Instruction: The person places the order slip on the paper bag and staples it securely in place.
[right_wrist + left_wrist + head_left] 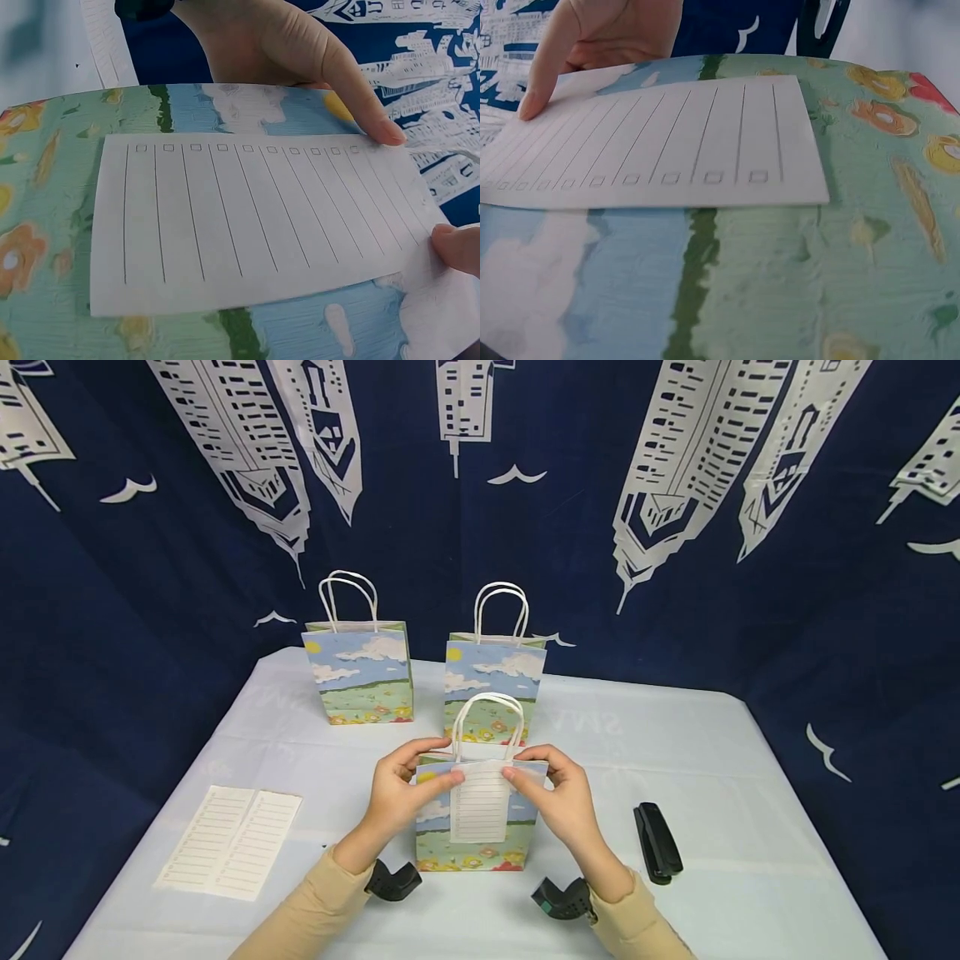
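A small paper gift bag [435,847] with a painted meadow and sky stands at the front middle, its white handles [457,724] upright. A lined checklist slip [478,814] lies flat against its front, near the top edge. My left hand [399,787] pinches the slip's upper left corner and the bag's rim, thumb in front. At the upper right corner my right hand [561,797] does the same. The right wrist view shows the slip [225,217] with a column of small boxes and the left thumb [386,131] pressing its edge. Fingers behind the rim are partly hidden.
Two matching gift bags stand behind, one at left [360,681] and one at centre [491,672]. Two more lined slips [232,839] lie side by side on the left of the white table [637,743]. A black stapler [658,843] lies to the right.
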A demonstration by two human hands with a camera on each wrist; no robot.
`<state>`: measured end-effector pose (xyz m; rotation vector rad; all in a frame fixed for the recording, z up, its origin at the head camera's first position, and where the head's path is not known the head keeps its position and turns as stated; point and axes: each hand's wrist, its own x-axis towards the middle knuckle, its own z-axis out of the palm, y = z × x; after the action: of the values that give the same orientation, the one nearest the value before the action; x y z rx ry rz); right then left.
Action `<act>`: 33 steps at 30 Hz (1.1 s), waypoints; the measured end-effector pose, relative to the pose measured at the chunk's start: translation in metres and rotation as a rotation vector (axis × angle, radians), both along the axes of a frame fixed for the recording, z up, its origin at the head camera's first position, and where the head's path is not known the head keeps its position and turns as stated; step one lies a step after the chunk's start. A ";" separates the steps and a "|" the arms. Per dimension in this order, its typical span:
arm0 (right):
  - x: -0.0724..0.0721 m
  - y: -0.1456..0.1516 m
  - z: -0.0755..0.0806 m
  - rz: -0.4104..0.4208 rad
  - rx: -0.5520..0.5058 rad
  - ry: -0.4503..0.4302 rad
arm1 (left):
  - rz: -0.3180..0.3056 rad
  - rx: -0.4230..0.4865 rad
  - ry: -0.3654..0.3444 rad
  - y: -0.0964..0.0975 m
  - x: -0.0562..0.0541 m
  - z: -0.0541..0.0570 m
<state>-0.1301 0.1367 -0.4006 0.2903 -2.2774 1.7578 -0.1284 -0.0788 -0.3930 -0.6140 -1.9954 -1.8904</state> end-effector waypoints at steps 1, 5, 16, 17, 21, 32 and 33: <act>0.000 0.000 0.000 -0.002 -0.001 0.002 | -0.005 -0.016 -0.014 -0.001 0.000 0.000; 0.001 -0.001 -0.002 -0.007 -0.003 0.002 | -0.023 -0.050 -0.031 -0.003 -0.001 0.000; 0.003 -0.003 -0.004 -0.005 -0.038 0.017 | -0.093 0.003 0.045 -0.002 -0.004 -0.004; 0.003 -0.003 -0.004 -0.005 -0.040 0.019 | -0.095 0.004 0.048 -0.002 -0.004 -0.004; 0.002 -0.003 -0.004 0.002 -0.036 0.022 | -0.088 0.004 0.042 -0.001 -0.003 -0.003; 0.002 0.013 0.000 0.076 0.028 0.065 | -0.066 0.008 0.046 0.000 -0.002 -0.002; 0.002 0.015 0.000 0.081 0.032 0.064 | -0.068 0.011 0.044 0.000 -0.002 -0.002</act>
<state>-0.1283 0.1522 -0.4007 0.4448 -2.2802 1.7260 -0.1309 -0.0792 -0.3951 -0.7228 -1.9589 -1.9091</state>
